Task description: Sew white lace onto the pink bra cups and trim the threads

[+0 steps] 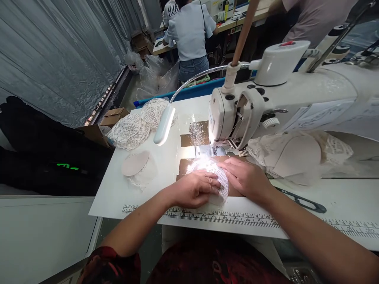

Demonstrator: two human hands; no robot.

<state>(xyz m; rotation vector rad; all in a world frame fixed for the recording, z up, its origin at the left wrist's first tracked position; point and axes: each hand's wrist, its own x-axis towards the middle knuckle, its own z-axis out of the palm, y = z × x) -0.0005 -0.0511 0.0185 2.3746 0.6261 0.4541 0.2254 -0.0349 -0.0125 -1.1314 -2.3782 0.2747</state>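
Observation:
A rounded white lace cup [224, 185] lies on the table just in front of the sewing machine's needle area, brightly lit by the lamp. My left hand [195, 190] grips its near left part, fingers curled over the lace. From the right, my right hand [244, 175] holds the far right edge, fingertips pressed against the fabric and pointing toward the left. Both thumbs are partly hidden. The sewing machine [226, 116] stands directly beyond my hands, its needle close to the cup's far edge; whether they touch I cannot tell.
Two lace bundles [130, 130] sit at the table's far left, near a beige pad with lace [136, 163]. More lace and pads [299, 156] lie under the machine arm. The lamp [165, 124] hangs over the table; a ruler strip [245, 217] runs along the front edge. A co-worker [191, 31] sits beyond.

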